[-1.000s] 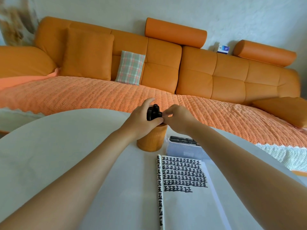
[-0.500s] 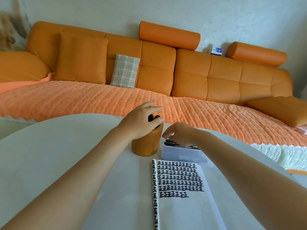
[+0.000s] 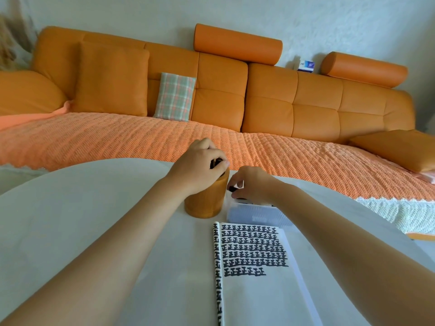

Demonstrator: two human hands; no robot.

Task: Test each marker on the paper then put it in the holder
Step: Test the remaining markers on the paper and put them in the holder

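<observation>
Head view, near to far. Both bare forearms enter from 6 o'clock and converge toward centre over the white counter (image 3: pixel 82 220).

(a) Paper (image 3: pixel 259 300): open pad at 5 o'clock, flat on counter. Its upper part is filled w/ rows of black test marks (image 3: pixel 254 250); more marks run down the L margin strip.

(b) Clear box (image 3: pixel 256 214): just beyond the pad's top edge, at 12 o'clock of it. Contents mostly hidden by the right wrist; dark shapes show at the rim.

(c) Holder (image 3: pixel 204 201): round wooden cup, upright, just beside the box at its 9 o'clock.

(d) Left grip (image 3: pixel 200 165): over the holder's mouth, fingers and thumb curled round the tops of the standing markers (image 3: pixel 215 163), which sit inside the holder.

(e) Right grip (image 3: pixel 255 184): above the box, at 3 o'clock of the holder, fingertips pinching a black marker (image 3: pixel 231 189) whose end points toward the holder's wall. Marker is in the air, not in the holder.

(f) Beyond the counter: woven orange throw (image 3: pixel 117 137) across the seat of an orange sofa (image 3: pixel 306 102). Plaid cushion (image 3: pixel 175 100) at 11 o'clock, large orange cushion (image 3: pixel 113 78) to its L. Small blue-white carton (image 3: pixel 306 65) on the sofa back at 1 o'clock.
</observation>
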